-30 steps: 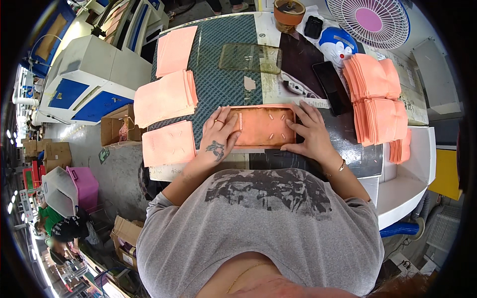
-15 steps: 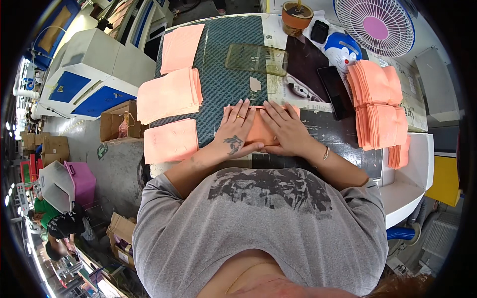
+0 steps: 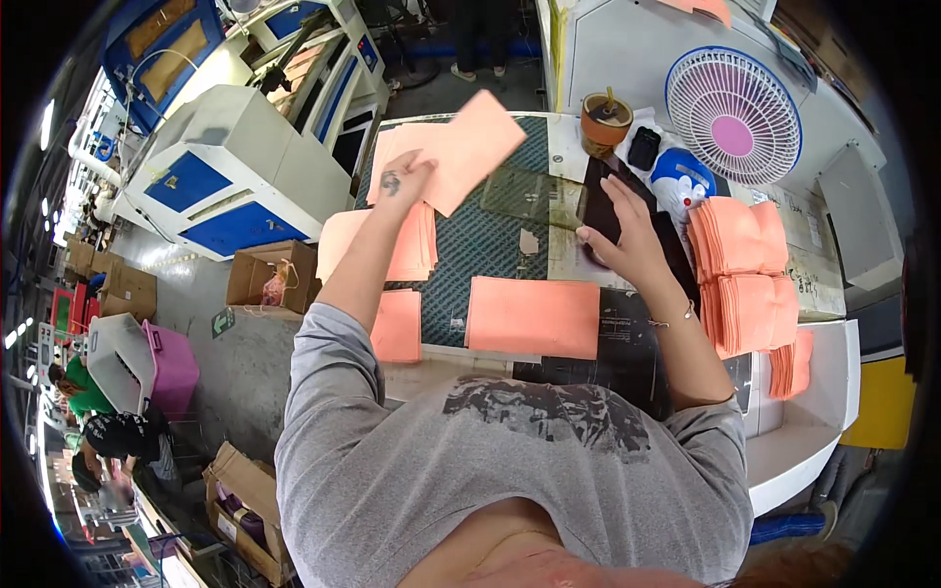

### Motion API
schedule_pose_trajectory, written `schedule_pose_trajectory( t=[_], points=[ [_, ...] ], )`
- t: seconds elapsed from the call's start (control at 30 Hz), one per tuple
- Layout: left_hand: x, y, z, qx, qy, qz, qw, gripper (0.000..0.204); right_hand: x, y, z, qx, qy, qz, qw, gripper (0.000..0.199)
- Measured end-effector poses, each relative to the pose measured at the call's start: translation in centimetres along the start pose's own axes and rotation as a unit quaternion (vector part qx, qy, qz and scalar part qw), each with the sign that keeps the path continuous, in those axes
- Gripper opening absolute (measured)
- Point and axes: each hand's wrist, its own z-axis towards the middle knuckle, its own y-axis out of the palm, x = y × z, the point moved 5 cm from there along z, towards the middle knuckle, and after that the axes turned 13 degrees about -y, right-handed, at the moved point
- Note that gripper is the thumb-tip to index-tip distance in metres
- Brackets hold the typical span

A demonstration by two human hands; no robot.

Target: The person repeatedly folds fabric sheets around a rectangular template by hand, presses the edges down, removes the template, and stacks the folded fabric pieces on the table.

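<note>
My left hand (image 3: 407, 178) is raised over the far left of the table, its fingers closed on a peach-coloured sheet (image 3: 488, 139) that tilts up to the right. Under it lies the far stack of peach sheets (image 3: 397, 140). A second stack (image 3: 421, 245) sits closer, partly covered by my left forearm, and a third (image 3: 397, 328) is nearest me. Another flat peach piece (image 3: 534, 318) lies in front of my chest, untouched. My right hand (image 3: 630, 233) hovers with spread fingers and nothing in it, beside a see-through greenish plate (image 3: 529, 196).
Folded peach bundles (image 3: 740, 235) are piled at the right, above a white tray (image 3: 809, 416). Along the back right stand a drink cup (image 3: 605, 125), a small black case (image 3: 643, 147), a blue cartoon figure (image 3: 681, 181) and a fan (image 3: 733, 118). Left of the table is a cardboard box (image 3: 265, 279).
Both hands have lifted off the peach piece in front of me. My left hand has gone far left and now holds a sheet; my right hand has moved up and right, fingers spread.
</note>
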Motion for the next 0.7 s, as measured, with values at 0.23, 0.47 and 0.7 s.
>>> schedule_pose_trajectory(
  t=[0.23, 0.47, 0.7],
  points=[
    [-7.5, -7.9, 10.5, 0.110, -0.097, 0.270, 0.952, 0.052, 8.2, 5.2, -0.9, -0.139, 0.101, -0.105, 0.979, 0.079],
    [-1.1, 5.6, 0.4, -0.113, 0.053, 0.255, 0.959, 0.087, 9.5, 7.0, 0.0, -0.176, 0.091, -0.094, 0.976, 0.080],
    [-4.8, 12.1, -3.7, -0.053, 0.118, 0.322, 0.938, 0.089, 8.7, 7.0, 1.7, -0.091, 0.069, 0.002, 0.993, 0.073]
  ],
)
